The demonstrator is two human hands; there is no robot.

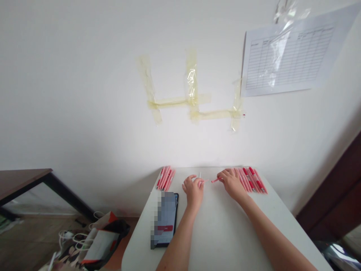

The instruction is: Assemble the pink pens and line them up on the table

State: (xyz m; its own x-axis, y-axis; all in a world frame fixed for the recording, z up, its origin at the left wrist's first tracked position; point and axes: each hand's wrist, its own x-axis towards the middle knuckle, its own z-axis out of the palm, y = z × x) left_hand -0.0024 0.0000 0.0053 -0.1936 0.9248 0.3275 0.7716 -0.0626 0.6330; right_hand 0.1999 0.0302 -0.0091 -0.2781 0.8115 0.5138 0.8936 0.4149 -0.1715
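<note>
My left hand (193, 190) is closed, its thumb and fingers pinching a pink pen piece (200, 183) whose thin end points right. A thin white stick (200, 175) shows just behind these fingertips; whether the hand touches it I cannot tell. Facing it across a small gap, a short pink-red pen tube (215, 180) sticks out of my closed right hand (229, 182). Beside and partly behind the right hand lies a row of pink and red pens (252, 180). Another bunch of similar pens (166, 178) rests at the table's far left corner.
A phone (166, 220) lies on the white table (222, 237), left of my left forearm. The wall (98, 94) meets the table's far edge, with yellowed tape (192, 82) and a printed sheet (287, 56) on it. Bags and cables (96, 241) sit on the floor at left.
</note>
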